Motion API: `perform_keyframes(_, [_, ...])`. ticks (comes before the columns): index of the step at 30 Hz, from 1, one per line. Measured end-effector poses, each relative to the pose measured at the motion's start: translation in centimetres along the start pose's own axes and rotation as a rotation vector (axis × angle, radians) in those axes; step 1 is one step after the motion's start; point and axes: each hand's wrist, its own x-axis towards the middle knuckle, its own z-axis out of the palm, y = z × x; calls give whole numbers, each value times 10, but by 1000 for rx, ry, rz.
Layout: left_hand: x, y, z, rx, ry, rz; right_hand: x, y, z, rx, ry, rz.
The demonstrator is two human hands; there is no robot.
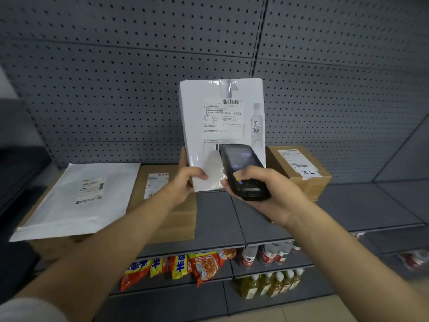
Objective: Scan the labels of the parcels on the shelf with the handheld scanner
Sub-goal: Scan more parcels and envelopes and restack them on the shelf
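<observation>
My left hand (185, 182) holds a flat white parcel (220, 112) upright above the grey shelf (348, 205), gripping its lower left corner. The parcel's printed label with barcodes faces me. My right hand (260, 194) grips a black handheld scanner (239, 168), whose top end overlaps the lower part of the parcel's label. A white mailer bag (76, 198) lies on a cardboard box at the left. A brown labelled box (162, 182) sits behind my left arm. A smaller cardboard box (299, 168) with a label stands at the right.
A grey pegboard wall (139, 66) backs the shelf. Lower shelves hold snack bags (181, 266), water bottles (267, 252) and yellow drink bottles (269, 284). A dark object (16, 170) stands at the far left.
</observation>
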Motion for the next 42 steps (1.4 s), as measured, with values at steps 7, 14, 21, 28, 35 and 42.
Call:
perform_keyframes(7, [5,-11,8,63,1,37,-21,-4,-5,-17,26,46])
perform_keyframes(14, [4,-18,8,44,10,64,-29,-4,-3,-13,10,72])
perform_keyframes(21, [12,-19,3,-11,19,25,-28,-4,-1,8,-30,78])
perform_keyframes(28, [13,-22,-2,-11,24,34,-26,-2,-1,8,-57,67])
perform_keyframes(35, [16,-26,-6,-24,7,20,-22,-1,1,17,-51,58])
perform_keyframes(42, [16,-31,-7,-13,7,3,-20,0,0,23,-38,51])
